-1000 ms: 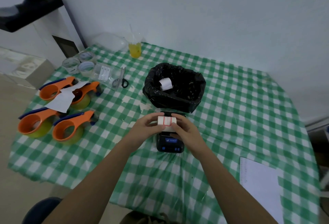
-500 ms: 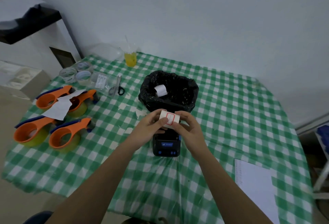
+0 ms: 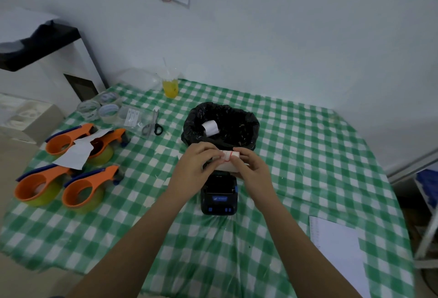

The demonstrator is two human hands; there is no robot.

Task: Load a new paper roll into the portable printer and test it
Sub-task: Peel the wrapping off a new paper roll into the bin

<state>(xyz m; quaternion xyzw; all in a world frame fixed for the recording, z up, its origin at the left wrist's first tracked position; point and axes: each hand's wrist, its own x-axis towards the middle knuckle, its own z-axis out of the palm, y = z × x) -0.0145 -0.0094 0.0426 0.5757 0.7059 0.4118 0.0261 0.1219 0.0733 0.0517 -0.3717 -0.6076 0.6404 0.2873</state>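
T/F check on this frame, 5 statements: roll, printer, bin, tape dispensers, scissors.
1. Both hands hold the paper roll above the printer. True: left hand and right hand pinch it.
2. The roll is seated inside the printer. False: it is in the hands, above it.
3. The black-lined bin is empty. False: a white roll lies in it.
4. Four orange tape dispensers sit to the left. True.
5. The scissors lie right of the bin. False: they lie left of it.

Printer (image 3: pixel 218 193) sits before the bin (image 3: pixel 221 125); 4 tape dispensers (image 3: pixel 71 167) lie left of both.
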